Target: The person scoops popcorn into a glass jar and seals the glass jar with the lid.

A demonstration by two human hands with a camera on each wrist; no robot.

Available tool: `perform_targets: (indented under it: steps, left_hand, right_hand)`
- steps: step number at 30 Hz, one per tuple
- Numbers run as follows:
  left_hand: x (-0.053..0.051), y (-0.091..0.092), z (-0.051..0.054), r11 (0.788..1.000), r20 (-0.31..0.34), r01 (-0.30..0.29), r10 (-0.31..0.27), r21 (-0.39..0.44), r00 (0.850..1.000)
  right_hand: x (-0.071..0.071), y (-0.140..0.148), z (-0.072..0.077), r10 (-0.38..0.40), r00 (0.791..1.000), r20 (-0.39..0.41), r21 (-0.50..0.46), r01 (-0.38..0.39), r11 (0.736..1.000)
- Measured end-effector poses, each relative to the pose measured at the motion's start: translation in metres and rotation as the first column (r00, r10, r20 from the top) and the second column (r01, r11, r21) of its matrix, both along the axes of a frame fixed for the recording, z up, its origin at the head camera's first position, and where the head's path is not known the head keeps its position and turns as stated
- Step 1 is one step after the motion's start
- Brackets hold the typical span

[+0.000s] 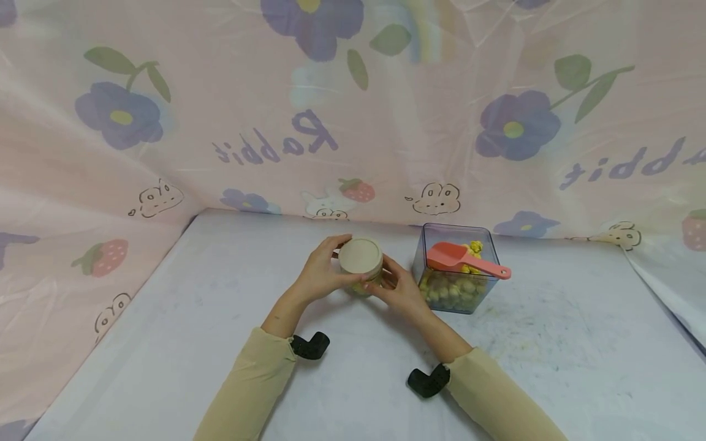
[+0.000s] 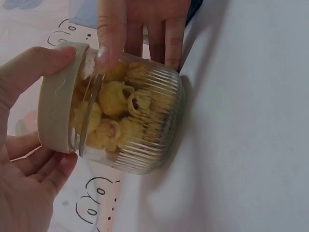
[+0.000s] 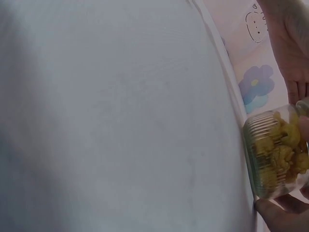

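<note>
A ribbed glass jar (image 2: 130, 116) filled with yellow popcorn stands on the white table, topped by a beige lid (image 1: 360, 256). My left hand (image 1: 320, 269) grips the lid, its thumb on the near side and fingers curled around the far side. My right hand (image 1: 401, 294) holds the jar's glass body from the right, thumb in front and fingers around the side. In the left wrist view the lid sits over the jar's mouth; whether it is fastened is not visible. The right wrist view shows only part of the jar, at its right edge.
Just right of the jar stands a clear square bin (image 1: 485, 294) with more popcorn. A coral scoop (image 1: 449, 257) lies in its top, handle over the right rim. Behind the white table (image 1: 551, 343) hangs a printed pink curtain (image 1: 386, 141).
</note>
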State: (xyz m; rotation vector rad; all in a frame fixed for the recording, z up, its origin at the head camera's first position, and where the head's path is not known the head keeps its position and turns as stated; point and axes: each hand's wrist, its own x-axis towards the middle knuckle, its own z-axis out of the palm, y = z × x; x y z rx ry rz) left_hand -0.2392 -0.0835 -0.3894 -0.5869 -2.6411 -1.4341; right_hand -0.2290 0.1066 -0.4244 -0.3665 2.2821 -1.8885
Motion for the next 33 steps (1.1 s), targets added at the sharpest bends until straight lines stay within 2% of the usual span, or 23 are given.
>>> perform_targets:
  steps: [12,21,33]
  left_hand:
    - [-0.001,-0.005,-0.002,0.997,0.036,0.068,-0.069,0.041,0.997]
    - [-0.004,-0.01,0.0,0.989,0.056,0.141,-0.143,0.042,0.988]
    - [-0.008,-0.012,0.001,0.988,0.084,0.153,-0.155,0.03,0.984]
  right_hand:
    - [0.0,0.0,-0.001,-0.011,1.0,-0.002,-0.005,0.011,1.0]
    - [0.002,0.0,0.0,0.0,1.0,-0.013,-0.014,0.0,1.0]
    - [0.002,-0.001,0.001,0.0,1.0,-0.011,-0.015,0.0,1.0]
